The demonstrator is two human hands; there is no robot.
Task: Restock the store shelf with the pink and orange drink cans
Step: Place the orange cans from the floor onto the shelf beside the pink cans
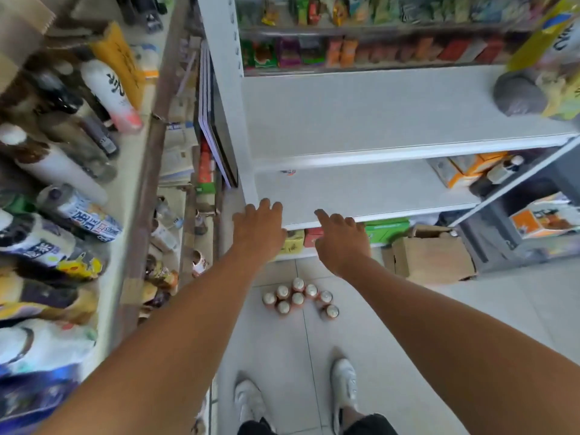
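Currently nothing is held: left hand (259, 229) and right hand (342, 238) are stretched over the front edge of the bare store shelf (376, 189), each grip loose and spread. The drink cans (298, 298) are clustered upright on the floor (408, 340) below that edge. Judged rigid, smooth and fairly heavy if full; best gripped round the side wall at mid-height.
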